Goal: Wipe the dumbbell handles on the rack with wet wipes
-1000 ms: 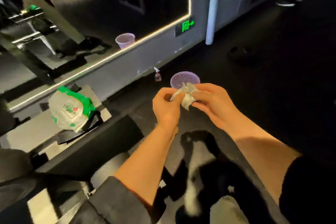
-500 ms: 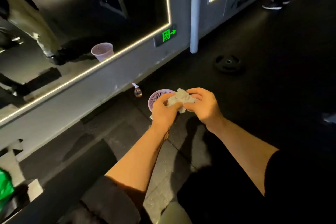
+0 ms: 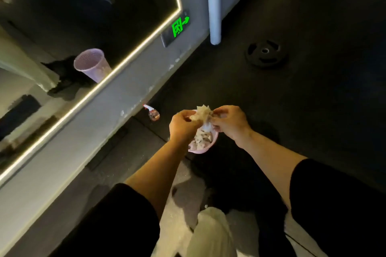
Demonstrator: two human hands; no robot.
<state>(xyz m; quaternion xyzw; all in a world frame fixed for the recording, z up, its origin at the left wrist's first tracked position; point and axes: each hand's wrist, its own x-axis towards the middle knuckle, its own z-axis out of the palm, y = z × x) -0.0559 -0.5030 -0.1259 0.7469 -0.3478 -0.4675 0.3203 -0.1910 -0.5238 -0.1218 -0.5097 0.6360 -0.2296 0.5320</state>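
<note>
So the view has swung off the rack; both hands, left hand point(image 3: 182, 123) and right hand point(image 3: 229, 121), are pinching the crumpled wet wipe point(image 3: 202, 112) right over the pink bin point(image 3: 203, 148) now, fingers closed on it. Probably tossing it.

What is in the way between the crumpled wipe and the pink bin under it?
Nothing visible. The left hand and right hand pinch the crumpled wipe right above the pink bin, whose open top already holds other used wipes. Only air lies between them.
</note>
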